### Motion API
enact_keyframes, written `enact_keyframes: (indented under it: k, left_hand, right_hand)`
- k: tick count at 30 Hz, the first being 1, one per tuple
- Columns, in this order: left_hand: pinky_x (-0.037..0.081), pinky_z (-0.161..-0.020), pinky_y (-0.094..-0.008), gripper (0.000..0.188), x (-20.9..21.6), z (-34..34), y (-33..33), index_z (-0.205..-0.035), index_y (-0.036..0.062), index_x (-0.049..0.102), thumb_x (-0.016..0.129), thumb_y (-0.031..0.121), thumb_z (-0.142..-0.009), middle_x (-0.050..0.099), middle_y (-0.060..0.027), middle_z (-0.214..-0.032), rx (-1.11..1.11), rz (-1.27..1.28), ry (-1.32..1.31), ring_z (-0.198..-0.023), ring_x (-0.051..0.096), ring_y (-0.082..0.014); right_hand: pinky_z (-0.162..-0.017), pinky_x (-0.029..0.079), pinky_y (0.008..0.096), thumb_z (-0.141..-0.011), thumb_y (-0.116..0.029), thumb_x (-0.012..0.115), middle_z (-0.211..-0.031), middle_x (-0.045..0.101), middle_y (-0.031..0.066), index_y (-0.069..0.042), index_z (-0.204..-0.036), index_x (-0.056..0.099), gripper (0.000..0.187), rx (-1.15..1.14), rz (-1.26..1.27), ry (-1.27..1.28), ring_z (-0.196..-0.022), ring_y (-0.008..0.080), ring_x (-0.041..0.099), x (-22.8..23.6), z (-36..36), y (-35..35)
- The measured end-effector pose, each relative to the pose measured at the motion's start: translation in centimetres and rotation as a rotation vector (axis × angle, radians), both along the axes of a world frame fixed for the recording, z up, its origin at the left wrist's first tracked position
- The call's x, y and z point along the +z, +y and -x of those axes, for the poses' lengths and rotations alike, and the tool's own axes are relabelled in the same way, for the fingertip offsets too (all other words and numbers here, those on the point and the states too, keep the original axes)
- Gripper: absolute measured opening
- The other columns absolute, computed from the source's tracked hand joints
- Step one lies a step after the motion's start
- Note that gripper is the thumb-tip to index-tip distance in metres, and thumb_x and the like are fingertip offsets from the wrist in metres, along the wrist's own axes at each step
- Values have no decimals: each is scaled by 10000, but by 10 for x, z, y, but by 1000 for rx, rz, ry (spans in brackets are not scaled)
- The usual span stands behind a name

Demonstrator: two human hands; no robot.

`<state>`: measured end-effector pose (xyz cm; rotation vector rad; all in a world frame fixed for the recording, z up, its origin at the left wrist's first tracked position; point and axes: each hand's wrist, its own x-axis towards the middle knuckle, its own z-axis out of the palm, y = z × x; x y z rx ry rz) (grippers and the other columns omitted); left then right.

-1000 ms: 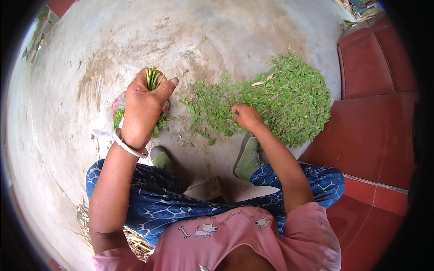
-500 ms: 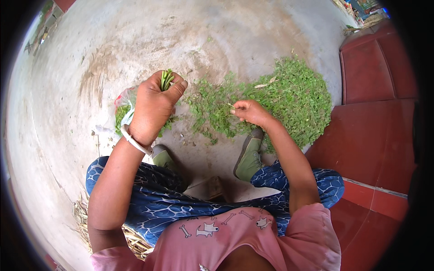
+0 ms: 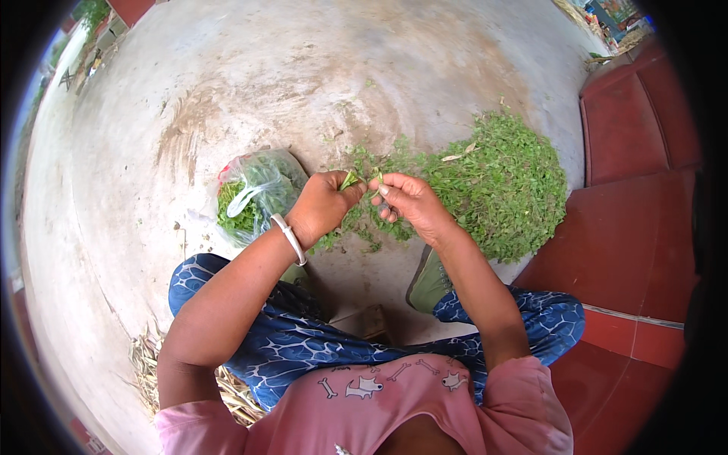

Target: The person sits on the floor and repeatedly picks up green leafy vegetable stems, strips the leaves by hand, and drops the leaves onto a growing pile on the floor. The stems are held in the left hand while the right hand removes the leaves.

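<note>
Grn herb pile (image 3: 508, 189), pink shirt (image 3: 303, 421), blue/wht web-pattern trousers (image 3: 303, 353)

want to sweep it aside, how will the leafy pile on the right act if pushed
The leafy pile probably shifts easily, looking light for its size, all fine, loosely heaped foliage. It likely gives and breaks apart rather than sliding whole, as loose sprigs straggle from its left side.

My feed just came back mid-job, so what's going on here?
The person's left grip holds a small bunch of green stems, while the right grip pinches a thin green piece close beside it. On the floor, a heap of leafy greens lies to the right and a clear plastic bag containing greens sits to the left.
</note>
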<state>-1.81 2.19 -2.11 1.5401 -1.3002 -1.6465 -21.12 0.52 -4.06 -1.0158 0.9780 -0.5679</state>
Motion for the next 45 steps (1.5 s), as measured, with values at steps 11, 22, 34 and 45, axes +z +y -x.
enact_keyframes:
  k: [11,22,34,45]
  left_hand:
    - [361,-407,-209,225,11,-1,0,-977,18,632,595,219,-884,535,23,-651,10,-48,169,-448,409,-47]
    - [362,-405,-202,155,10,2,-1,-934,22,605,620,156,-859,552,16,-668,148,-7,229,-452,425,-48]
    - [362,-452,-232,129,17,-5,-11,-860,62,596,606,190,-866,470,51,-610,220,-26,234,-481,403,-60]
    - [349,-449,-226,108,18,-15,-19,-835,89,583,618,188,-862,484,40,-613,259,-32,304,-475,383,-61]
  right_hand:
    - [-573,422,214,-891,-209,573,-779,574,-15,-35,-968,603,193,66,116,151,-656,60,521,10,-9,2]
    - [-556,461,228,-888,-145,559,-806,580,-1,-30,-927,549,122,94,69,144,-695,70,539,17,-27,10]
    - [-612,474,225,-938,-192,477,-967,614,44,-58,-1124,524,234,212,-217,37,-698,85,583,-46,-8,39]
    - [-644,487,293,-906,-172,479,-991,608,84,-58,-1241,468,354,433,146,368,-779,149,622,-100,3,55]
